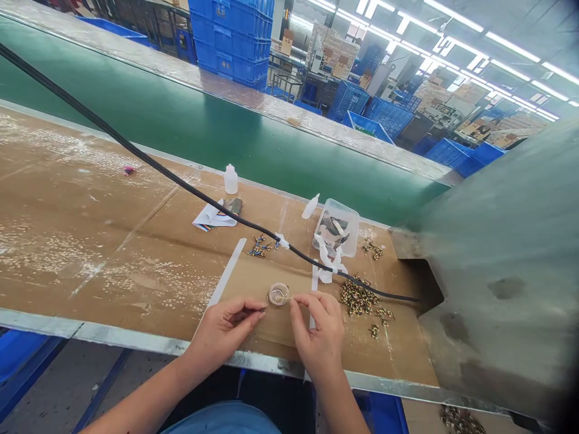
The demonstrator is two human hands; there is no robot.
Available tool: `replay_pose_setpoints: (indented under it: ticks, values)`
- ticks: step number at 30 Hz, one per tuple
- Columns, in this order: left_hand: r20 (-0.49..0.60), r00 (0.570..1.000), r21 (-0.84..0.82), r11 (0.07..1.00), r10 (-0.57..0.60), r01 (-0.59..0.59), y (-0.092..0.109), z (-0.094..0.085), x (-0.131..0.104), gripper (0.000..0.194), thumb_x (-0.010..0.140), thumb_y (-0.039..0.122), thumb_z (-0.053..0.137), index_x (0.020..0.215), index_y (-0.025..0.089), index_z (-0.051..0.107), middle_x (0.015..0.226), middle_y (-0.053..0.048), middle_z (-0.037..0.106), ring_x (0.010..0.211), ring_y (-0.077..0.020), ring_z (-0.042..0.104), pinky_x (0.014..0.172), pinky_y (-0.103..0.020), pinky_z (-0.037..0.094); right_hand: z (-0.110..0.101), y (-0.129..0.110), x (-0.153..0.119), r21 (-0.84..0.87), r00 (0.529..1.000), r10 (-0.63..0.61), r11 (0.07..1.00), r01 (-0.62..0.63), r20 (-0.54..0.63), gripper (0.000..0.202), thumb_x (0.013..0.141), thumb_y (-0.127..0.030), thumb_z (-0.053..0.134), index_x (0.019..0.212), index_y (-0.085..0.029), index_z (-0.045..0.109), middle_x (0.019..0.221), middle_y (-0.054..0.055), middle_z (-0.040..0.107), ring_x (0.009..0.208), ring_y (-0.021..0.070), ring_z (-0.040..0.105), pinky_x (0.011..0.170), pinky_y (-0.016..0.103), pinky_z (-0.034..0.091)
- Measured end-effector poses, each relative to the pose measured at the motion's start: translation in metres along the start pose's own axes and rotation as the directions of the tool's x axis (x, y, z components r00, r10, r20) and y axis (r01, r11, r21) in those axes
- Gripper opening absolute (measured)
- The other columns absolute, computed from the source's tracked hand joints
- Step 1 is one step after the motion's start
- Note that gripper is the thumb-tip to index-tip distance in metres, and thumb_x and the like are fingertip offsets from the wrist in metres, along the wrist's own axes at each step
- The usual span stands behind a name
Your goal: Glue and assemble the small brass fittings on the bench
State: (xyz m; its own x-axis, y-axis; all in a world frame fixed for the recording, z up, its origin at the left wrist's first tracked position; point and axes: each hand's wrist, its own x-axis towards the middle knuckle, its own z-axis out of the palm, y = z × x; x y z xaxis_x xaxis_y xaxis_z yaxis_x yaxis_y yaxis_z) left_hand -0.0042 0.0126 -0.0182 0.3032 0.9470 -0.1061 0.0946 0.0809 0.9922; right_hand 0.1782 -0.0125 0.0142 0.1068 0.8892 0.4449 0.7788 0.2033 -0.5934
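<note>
A small round clear dish [278, 294] sits on the cardboard-covered bench between my hands. My right hand [319, 325] pinches a thin pale stick [284, 296], and its tip reaches into the dish. Left of the dish, my left hand [228, 325] is closed in a pinch; a small dark bit shows at the fingertips, too small to name. Many small brass-coloured parts [359, 295] lie in a heap to the right of my right hand. Beyond the dish is a smaller group of parts with blue pieces [260, 246].
A black cable [149, 158] crosses over the bench. Behind are a white bottle [230, 179], a folded cloth [215, 216], a small squeeze bottle [310, 207] and a clear plastic box [353, 220]. A green conveyor belt [181, 114] runs behind; a metal housing [502, 271] stands right.
</note>
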Motion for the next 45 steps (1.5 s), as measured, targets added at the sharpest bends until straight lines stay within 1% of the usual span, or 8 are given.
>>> replay_pose_setpoints:
  ticks: [6, 10, 17, 26, 31, 36, 41, 45]
  values:
    - [-0.004, 1.000, 0.015, 1.000, -0.004, 0.004, 0.001, 0.000, 0.001, 0.015, 0.080, 0.028, 0.063, 0.090, 0.017, 0.069, 0.092, -0.006, 0.074, 0.088, -0.0209, 0.069, 0.082, -0.029, 0.054, -0.004, -0.002, -0.002, 0.034, 1.000, -0.002, 0.999, 0.003, -0.023, 0.007, 0.087, -0.019, 0.058, 0.086, -0.021, 0.065, 0.084, 0.003, 0.061, 0.082, 0.0201, 0.053, 0.076, 0.034, 0.038]
    - [-0.008, 1.000, 0.029, 1.000, -0.010, 0.010, 0.001, -0.001, 0.000, 0.015, 0.081, 0.028, 0.062, 0.089, 0.017, 0.068, 0.090, -0.006, 0.073, 0.086, -0.0208, 0.069, 0.080, -0.029, 0.054, -0.010, -0.009, -0.004, 0.162, 0.997, 0.057, 0.986, -0.046, -0.058, 0.007, 0.088, -0.018, 0.057, 0.086, -0.020, 0.063, 0.085, 0.003, 0.059, 0.083, 0.0190, 0.054, 0.075, 0.032, 0.041]
    - [-0.002, 1.000, 0.031, 0.999, -0.005, 0.005, 0.000, -0.001, 0.000, 0.016, 0.082, 0.029, 0.061, 0.090, 0.017, 0.068, 0.091, -0.006, 0.073, 0.088, -0.0214, 0.068, 0.082, -0.031, 0.054, -0.008, -0.018, -0.010, 0.275, 0.994, 0.112, 0.955, -0.109, 0.008, 0.009, 0.088, -0.018, 0.055, 0.082, -0.020, 0.062, 0.081, 0.002, 0.058, 0.081, 0.0177, 0.054, 0.073, 0.030, 0.041]
    - [-0.004, 1.000, 0.065, 0.998, 0.007, -0.007, 0.005, -0.002, -0.002, 0.017, 0.081, 0.029, 0.060, 0.090, 0.017, 0.069, 0.090, -0.006, 0.074, 0.086, -0.0210, 0.069, 0.080, -0.030, 0.054, -0.007, -0.019, -0.011, 0.264, 0.995, 0.093, 0.959, -0.100, 0.040, 0.007, 0.087, -0.018, 0.057, 0.084, -0.021, 0.063, 0.083, 0.002, 0.059, 0.081, 0.0179, 0.054, 0.073, 0.030, 0.041]
    - [-0.018, 1.000, 0.066, 0.998, 0.012, -0.011, 0.004, 0.000, -0.001, 0.016, 0.080, 0.029, 0.062, 0.089, 0.017, 0.070, 0.089, -0.005, 0.075, 0.085, -0.0203, 0.069, 0.079, -0.027, 0.055, -0.008, -0.012, -0.006, 0.246, 0.996, 0.077, 0.967, -0.062, -0.050, 0.008, 0.087, -0.017, 0.057, 0.085, -0.021, 0.063, 0.083, 0.002, 0.059, 0.082, 0.0183, 0.054, 0.074, 0.031, 0.042]
    - [-0.056, 0.997, 0.120, 0.992, 0.046, -0.039, -0.005, -0.003, 0.003, 0.018, 0.077, 0.034, 0.066, 0.087, 0.020, 0.071, 0.089, -0.003, 0.076, 0.082, -0.0201, 0.071, 0.078, -0.026, 0.057, -0.003, -0.006, 0.002, 0.090, 0.995, 0.049, 0.995, -0.041, -0.092, 0.008, 0.087, -0.019, 0.059, 0.085, -0.022, 0.067, 0.085, 0.003, 0.061, 0.084, 0.0196, 0.054, 0.077, 0.034, 0.040]
    - [-0.068, 0.997, 0.243, 0.970, 0.046, -0.028, -0.009, -0.008, 0.007, 0.027, 0.070, 0.045, 0.070, 0.086, 0.023, 0.074, 0.088, -0.002, 0.077, 0.081, -0.0229, 0.072, 0.081, -0.029, 0.058, -0.001, 0.000, 0.000, 0.044, 0.995, 0.078, 0.996, -0.081, 0.056, 0.019, 0.083, -0.017, 0.063, 0.098, -0.026, 0.069, 0.089, 0.002, 0.063, 0.087, 0.0187, 0.056, 0.080, 0.033, 0.042]
    - [-0.090, 0.995, 0.289, 0.957, 0.049, -0.021, -0.009, -0.010, 0.008, 0.029, 0.069, 0.049, 0.069, 0.085, 0.026, 0.075, 0.089, 0.000, 0.077, 0.084, -0.0246, 0.072, 0.083, -0.031, 0.058, -0.027, 0.031, -0.016, 0.017, 0.972, 0.234, 0.972, -0.234, -0.010, 0.015, 0.086, -0.020, 0.057, 0.096, -0.023, 0.068, 0.090, 0.004, 0.065, 0.088, 0.0181, 0.059, 0.079, 0.030, 0.046]
